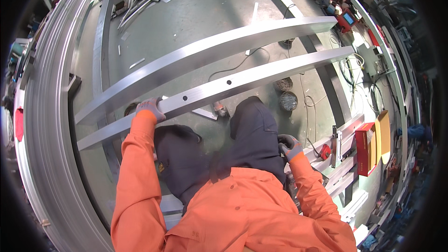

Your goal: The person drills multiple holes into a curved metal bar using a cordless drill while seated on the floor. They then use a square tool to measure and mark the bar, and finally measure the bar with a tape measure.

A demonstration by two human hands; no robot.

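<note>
A long silver metal beam point(261, 72) with two dark round holes lies across in front of my knees. My left hand point(150, 108), in a grey and orange glove, is closed over this beam left of the holes. A second, plain metal beam point(205, 49) lies just beyond it, roughly parallel. Both beams cross a left rail point(99, 42) and a right rail point(338, 88). My right hand point(290, 146), gloved alike, is beside my right thigh with its fingers curled. What it holds, if anything, is hidden.
Long metal profiles point(51, 112) are stacked at the left. A small power tool point(220, 108) and a round container point(288, 101) are on the floor beyond my knees. A red box point(365, 151) with a yellow flap stands at the right, near a red round object point(325, 151). Cables point(305, 100) trail nearby.
</note>
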